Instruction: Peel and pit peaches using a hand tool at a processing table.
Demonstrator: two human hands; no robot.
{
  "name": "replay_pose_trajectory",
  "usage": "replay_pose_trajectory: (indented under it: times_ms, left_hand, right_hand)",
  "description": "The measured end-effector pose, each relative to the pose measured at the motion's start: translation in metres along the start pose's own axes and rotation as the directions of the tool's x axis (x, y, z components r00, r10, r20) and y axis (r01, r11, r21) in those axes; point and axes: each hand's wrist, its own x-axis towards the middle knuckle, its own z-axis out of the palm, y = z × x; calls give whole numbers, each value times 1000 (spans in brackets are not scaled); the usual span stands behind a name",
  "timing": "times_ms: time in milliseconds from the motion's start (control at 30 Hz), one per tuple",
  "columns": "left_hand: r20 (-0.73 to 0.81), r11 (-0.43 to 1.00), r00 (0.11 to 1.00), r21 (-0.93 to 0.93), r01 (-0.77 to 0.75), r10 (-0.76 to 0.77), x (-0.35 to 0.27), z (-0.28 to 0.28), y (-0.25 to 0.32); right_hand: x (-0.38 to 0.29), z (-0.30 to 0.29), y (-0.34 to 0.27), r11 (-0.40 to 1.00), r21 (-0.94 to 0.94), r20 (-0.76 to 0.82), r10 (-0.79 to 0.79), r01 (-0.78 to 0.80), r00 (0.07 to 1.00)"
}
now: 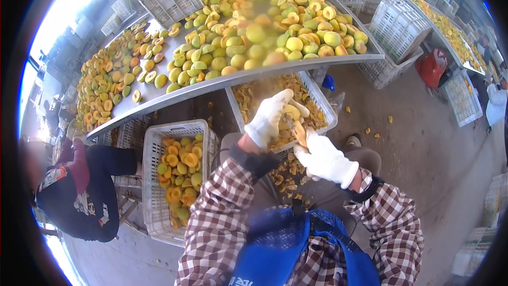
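Observation:
My left hand point(270, 119), in a white knitted glove, grips a yellow-green halved fruit point(291, 113), likely a peach or apricot. My right hand point(327, 159), gloved alike, is closed on a small tool with a wooden handle point(299, 133); its metal end touches or nearly touches the fruit. Both hands are above a white plastic crate point(331, 121) of yellow-brown fruit scraps. Beyond them a metal-topped table point(238, 83) bears many halved green and orange fruits point(222, 51). A blurred patch covers part of the pile.
A white crate point(147, 174) of fruit halves stands at my left. A co-worker point(83, 190) sits at far left, hands at the table edge. Stacked white crates point(399, 28) and a red bag point(432, 67) are at right. Scraps lie on the floor point(397, 159).

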Motion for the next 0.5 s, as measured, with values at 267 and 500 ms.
replay_pose_trajectory:
  times_ms: [267, 500]
  left_hand:
    - [-304, 866, 947, -440, -239, 106, -14, 38, -14]
    - [-244, 953, 969, -283, -104, 33, -8, 26, -17]
  right_hand:
    - [-10, 2, -24, 594, 773, 214, 88, -224, 973]
    - [-7, 15, -9, 745, 631, 178, 136, -219, 975]
